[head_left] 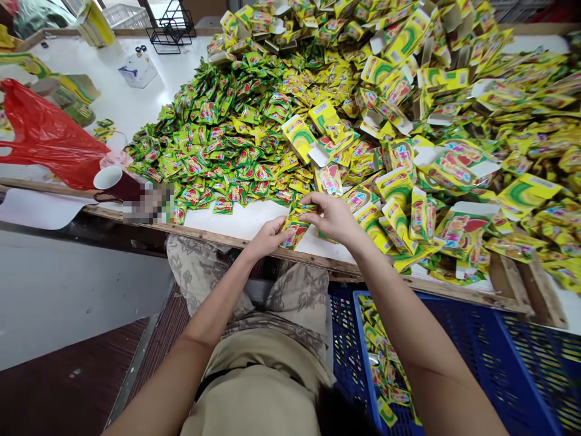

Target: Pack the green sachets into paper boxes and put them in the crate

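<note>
Near the table's front edge, my left hand point(267, 237) grips a small yellow-green box point(295, 233) with a red print, its fingers closed around the lower left side. My right hand point(329, 217) is at the box's upper end, thumb and forefinger pinched together there; what lies between them is mostly hidden. Beyond both hands spreads a heap of small green candy packets point(218, 145). Open yellow cardboard boxes point(299, 138) lie on the heap, some with white flaps up. More boxes point(399, 227) crowd the table just right of my right hand.
A dark mug point(117, 183) and a red plastic bag point(49, 136) are at the left. Behind them stand a black wire rack point(171, 27) and a yellow container point(95, 24). Below the wooden table edge point(218, 238), a blue crate point(370, 363) holds several filled boxes or packets.
</note>
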Tool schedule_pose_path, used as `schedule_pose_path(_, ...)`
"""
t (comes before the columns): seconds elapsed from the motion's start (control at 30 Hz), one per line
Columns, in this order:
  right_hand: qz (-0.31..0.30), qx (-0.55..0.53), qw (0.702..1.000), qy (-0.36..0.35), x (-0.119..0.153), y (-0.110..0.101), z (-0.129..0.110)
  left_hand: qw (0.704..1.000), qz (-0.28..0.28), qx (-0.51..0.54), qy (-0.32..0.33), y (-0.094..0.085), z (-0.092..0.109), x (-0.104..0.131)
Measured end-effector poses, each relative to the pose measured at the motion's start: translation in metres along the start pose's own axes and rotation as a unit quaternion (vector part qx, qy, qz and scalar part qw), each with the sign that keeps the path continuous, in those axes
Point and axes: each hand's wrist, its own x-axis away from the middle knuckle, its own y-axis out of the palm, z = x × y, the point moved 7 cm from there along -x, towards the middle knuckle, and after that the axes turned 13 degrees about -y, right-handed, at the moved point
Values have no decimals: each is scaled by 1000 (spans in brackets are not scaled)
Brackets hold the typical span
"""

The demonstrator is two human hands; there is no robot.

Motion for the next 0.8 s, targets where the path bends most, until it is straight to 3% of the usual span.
schedule_pose_path(0.13,38,-47,998,11,8,2,9,1000,-1,1,4,0,-2,-2)
schedule_pose_path(0.27,-12,-51,998,30,6,3,13,1000,-7,3,-4,1,-7,-6)
schedule_pose_path(0.43,-54,31,997,43,0,-2,5,1000,-5,12,-11,0,-10,-6)
schedule_pose_path(0.6,-122,-15,992,26,4,0,6,1000,-5,15,-18,2,-8,-5)
schedule_pose_path(0.7,-103,45,993,32,6,-5,8,1000,-1,7,-17,3,-7,-5)
schedule_pose_path(0.8,-94,121,988,-7,4,-6,-3,1000,1,4,-10,3,-5,-5)
